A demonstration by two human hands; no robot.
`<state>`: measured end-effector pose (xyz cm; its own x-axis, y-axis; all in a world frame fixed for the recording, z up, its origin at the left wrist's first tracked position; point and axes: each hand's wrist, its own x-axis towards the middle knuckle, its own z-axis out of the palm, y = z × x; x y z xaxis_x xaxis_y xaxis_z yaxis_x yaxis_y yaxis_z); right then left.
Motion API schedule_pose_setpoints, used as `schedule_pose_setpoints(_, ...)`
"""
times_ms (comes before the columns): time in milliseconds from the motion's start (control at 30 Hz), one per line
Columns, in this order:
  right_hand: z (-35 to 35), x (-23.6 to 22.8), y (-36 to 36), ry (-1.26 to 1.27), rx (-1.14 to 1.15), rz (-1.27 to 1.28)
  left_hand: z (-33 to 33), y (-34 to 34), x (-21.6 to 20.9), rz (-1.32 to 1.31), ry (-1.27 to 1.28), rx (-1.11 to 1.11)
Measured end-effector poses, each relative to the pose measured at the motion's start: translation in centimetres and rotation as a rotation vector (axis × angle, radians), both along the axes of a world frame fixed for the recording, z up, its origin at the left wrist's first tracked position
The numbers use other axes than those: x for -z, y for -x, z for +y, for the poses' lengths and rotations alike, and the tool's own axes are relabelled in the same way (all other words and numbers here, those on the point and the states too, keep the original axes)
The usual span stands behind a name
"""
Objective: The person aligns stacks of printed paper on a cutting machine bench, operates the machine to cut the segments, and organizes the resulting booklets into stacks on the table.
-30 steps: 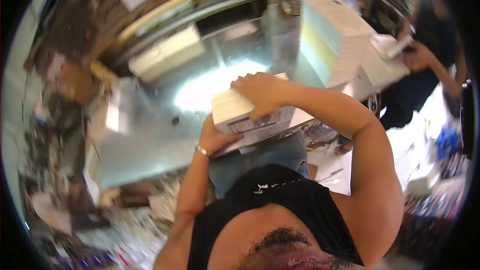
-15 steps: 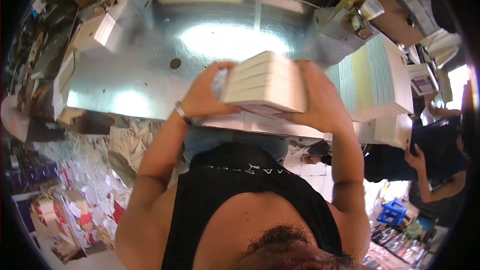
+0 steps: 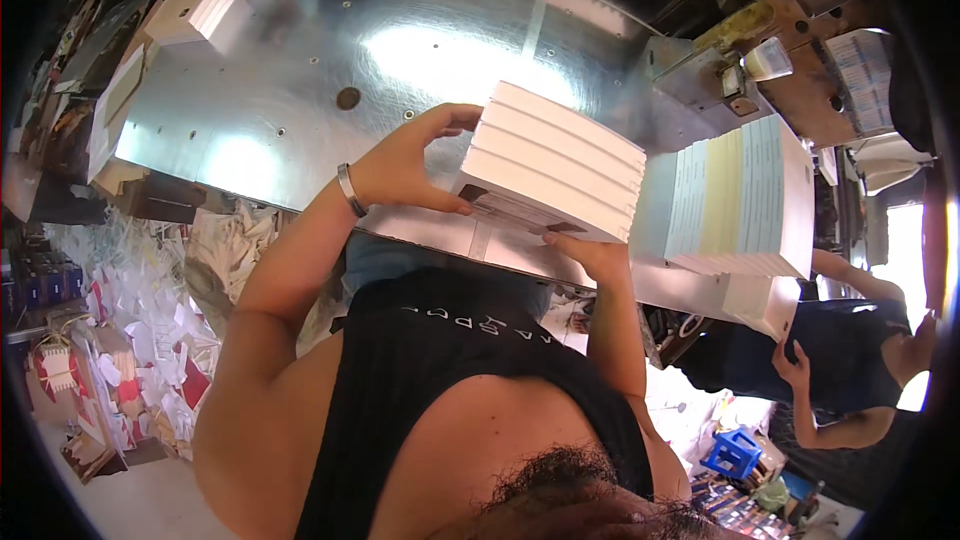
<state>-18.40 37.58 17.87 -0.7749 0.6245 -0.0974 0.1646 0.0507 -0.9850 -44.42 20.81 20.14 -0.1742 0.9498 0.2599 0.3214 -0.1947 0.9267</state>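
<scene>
A thick stack of white books (image 3: pixel 555 160) is between my two hands above the front part of the metal table, its layered page edges facing up. My left hand (image 3: pixel 410 165) grips its left end, with the thumb along the near side and the fingers behind. At the near right corner, my right hand (image 3: pixel 598 258) has its thumb on the near side; its other fingers are hidden behind the stack. Whether the stack rests on the metal or hangs just over it, I cannot tell.
On the right of the metal table (image 3: pixel 300 90) stands a long row of books (image 3: pixel 745 200) in pale blue, cream and white. A smaller white stack (image 3: pixel 195 10) sits far left. Another person's hand (image 3: pixel 793 365) is at a white block (image 3: pixel 765 305). Paper scraps (image 3: pixel 130 310) cover the lower left.
The stack has turned so its long layered side shows. My right hand has slid from its right end to the near corner. The view has tilted, and the other person's hand has shifted.
</scene>
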Motion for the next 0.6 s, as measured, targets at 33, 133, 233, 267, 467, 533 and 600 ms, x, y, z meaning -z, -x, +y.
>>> schedule_pose_setpoints(33, 0.3, 0.3, -0.5, -0.002, -0.001, -0.004, 0.1, 0.0, 0.4, -0.004, -0.002, -0.001)
schedule_pose_setpoints(133, 0.8, 1.2, -1.6, -0.222, -0.026, -0.045, 0.2, 0.1, 1.0, -0.025, -0.002, -0.011)
schedule_pose_setpoints(233, 0.1, 1.2, -2.0, -0.098, 0.037, 0.119, 0.6, 0.2, 1.1, -0.018, -0.029, -0.010)
schedule_pose_setpoints(267, -0.2, 0.8, -1.9, -0.064, 0.069, 0.127, 0.8, 0.3, 1.1, -0.017, -0.048, -0.004)
schedule_pose_setpoints(467, -2.4, -0.8, -3.4, -0.173, 0.127, 0.219, 3.2, -0.5, -0.7, -0.110, -0.020, 0.054)
schedule_pose_setpoints(533, -3.9, -2.1, -3.4, 0.069, 0.287, 0.369, 4.7, -1.6, -2.1, -0.364, 0.151, 0.046)
schedule_pose_setpoints(600, -4.5, -1.4, -4.5, 0.002, 0.319, 0.337, 7.5, -2.1, -1.1, -0.359, 0.172, 0.048)
